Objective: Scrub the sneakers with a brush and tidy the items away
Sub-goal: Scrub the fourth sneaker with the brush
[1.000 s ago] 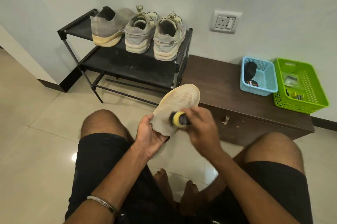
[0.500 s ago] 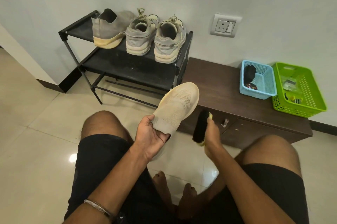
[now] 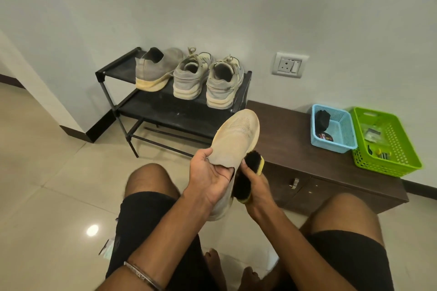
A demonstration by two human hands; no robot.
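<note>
I hold a beige mesh sneaker [image 3: 236, 134] toe-up in front of my knees. My left hand [image 3: 209, 178] grips it at the collar, thumb on the upper. My right hand [image 3: 256, 192] grips a brush [image 3: 246, 172] with black bristles and a yellow back. Its bristles lie against the sneaker's right side. Three more grey sneakers [image 3: 189, 75] stand on the top shelf of the black shoe rack [image 3: 165, 111], heels toward me.
A low dark wooden cabinet [image 3: 295, 148] stands right of the rack. On it sit a blue basket [image 3: 343, 139] holding a black item and a tin, and a green basket [image 3: 399, 148] with small tools. A wall socket [image 3: 289, 64] is above. The floor is tiled.
The brush went from the sneaker's upper out to the right, then back against the shoe's right side. The sneaker has tilted a little more upright. The camera has tipped upward.
</note>
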